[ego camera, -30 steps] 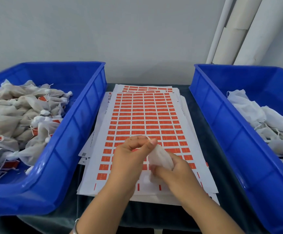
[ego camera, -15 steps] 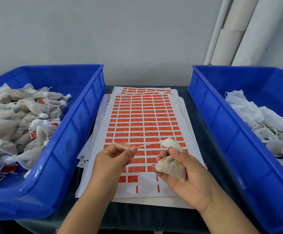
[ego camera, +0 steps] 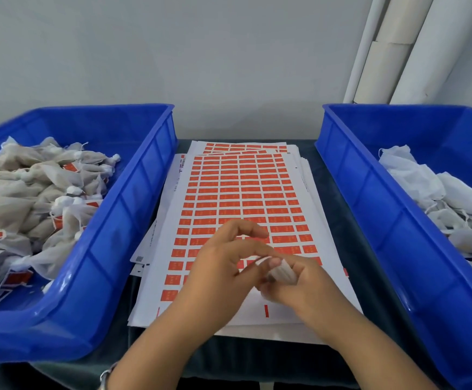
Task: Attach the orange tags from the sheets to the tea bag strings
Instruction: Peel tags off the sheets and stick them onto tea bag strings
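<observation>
Two hands meet over the near end of the sheets (ego camera: 246,192). Your right hand (ego camera: 299,282) is curled around a tea bag (ego camera: 282,273), of which only a pale folded edge shows between thumb and fingers. Your left hand (ego camera: 229,266) sits just beside it, fingers loosely bent and spread, with fingertips touching the right hand's fingers at the bag; motion blur prevents confirming whether it pinches the string. Beneath both hands lie the orange tags (ego camera: 229,205), in rows running away from you; the rows nearest your wrists are partly stripped to white backing. To the left of your left hand, the left blue bin (ego camera: 133,209) holds tagged tea bags (ego camera: 32,198). To the right of your right hand, the right blue bin (ego camera: 370,192) holds white untagged bags (ego camera: 432,192). Sheets and bins rest on the dark tabletop (ego camera: 339,209).
</observation>
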